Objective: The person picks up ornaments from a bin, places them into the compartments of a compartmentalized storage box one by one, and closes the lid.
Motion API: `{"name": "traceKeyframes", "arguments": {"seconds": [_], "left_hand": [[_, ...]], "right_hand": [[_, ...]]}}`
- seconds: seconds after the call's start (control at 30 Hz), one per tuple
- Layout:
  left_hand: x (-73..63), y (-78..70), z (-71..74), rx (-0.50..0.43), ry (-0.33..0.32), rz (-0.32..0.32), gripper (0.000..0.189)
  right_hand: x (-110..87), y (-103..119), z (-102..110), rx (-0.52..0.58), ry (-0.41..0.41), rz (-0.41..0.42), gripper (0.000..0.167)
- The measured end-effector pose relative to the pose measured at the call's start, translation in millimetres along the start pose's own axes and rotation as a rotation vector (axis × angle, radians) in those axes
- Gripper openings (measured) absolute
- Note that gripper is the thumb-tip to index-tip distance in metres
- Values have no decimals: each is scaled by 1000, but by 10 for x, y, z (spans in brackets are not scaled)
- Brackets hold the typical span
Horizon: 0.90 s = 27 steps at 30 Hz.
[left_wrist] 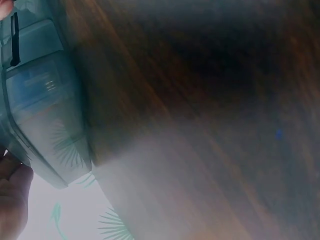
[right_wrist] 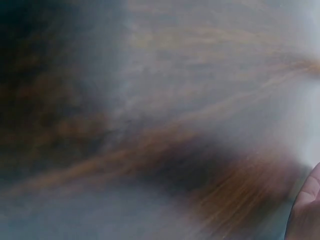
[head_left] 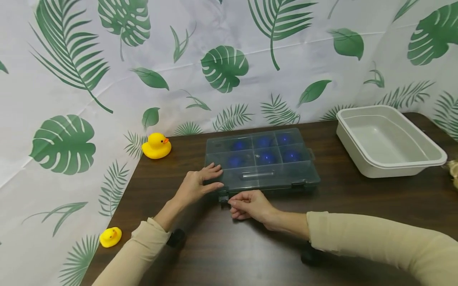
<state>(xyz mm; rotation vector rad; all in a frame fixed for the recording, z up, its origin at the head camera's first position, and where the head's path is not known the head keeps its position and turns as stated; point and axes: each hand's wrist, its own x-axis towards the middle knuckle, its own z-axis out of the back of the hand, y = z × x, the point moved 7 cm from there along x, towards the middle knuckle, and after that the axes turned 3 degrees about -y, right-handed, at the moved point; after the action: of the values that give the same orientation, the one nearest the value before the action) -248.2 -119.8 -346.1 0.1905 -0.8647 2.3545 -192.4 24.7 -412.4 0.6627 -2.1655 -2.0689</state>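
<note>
A translucent grey-green compartment box (head_left: 232,176) lies on the table with its lid down. Blue round objects (head_left: 266,157) show through the lid in several compartments. My left hand (head_left: 195,184) rests at the box's front left corner, fingers extended onto the lid and thumb by the front edge. At that same corner, a dark latch (head_left: 223,197) sticks out from the front, and my right hand (head_left: 252,206) pinches at its edge with thumb and curled forefinger. The second latch (head_left: 298,185) sits on the front right. In the left wrist view, part of the box (left_wrist: 42,95) shows at the left.
A large yellow rubber duck (head_left: 156,147) stands left of the box, and a smaller duck (head_left: 111,237) is near the table's left edge. A pale grey basin (head_left: 390,169) stands at the right. Behind the dark wooden table (head_left: 229,258) hangs a leaf-patterned cloth (head_left: 186,35).
</note>
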Motion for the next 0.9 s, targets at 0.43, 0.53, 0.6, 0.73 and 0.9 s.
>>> {"name": "traceKeyframes", "arguments": {"seconds": [0.43, 0.53, 0.6, 0.73, 0.9], "left_hand": [[-2, 26, -10, 15, 21, 25, 45], [3, 33, -4, 13, 21, 29, 45], [7, 37, -2, 8, 21, 30, 45], [17, 45, -5, 2, 21, 29, 45], [26, 51, -9, 3, 20, 27, 45]], "right_hand": [[37, -5, -30, 15, -21, 11, 28], [58, 0, -30, 12, -26, 20, 28], [69, 5, -31, 13, -31, 23, 28], [81, 8, -39, 13, -43, 22, 29], [88, 14, -44, 14, -58, 34, 30]]}}
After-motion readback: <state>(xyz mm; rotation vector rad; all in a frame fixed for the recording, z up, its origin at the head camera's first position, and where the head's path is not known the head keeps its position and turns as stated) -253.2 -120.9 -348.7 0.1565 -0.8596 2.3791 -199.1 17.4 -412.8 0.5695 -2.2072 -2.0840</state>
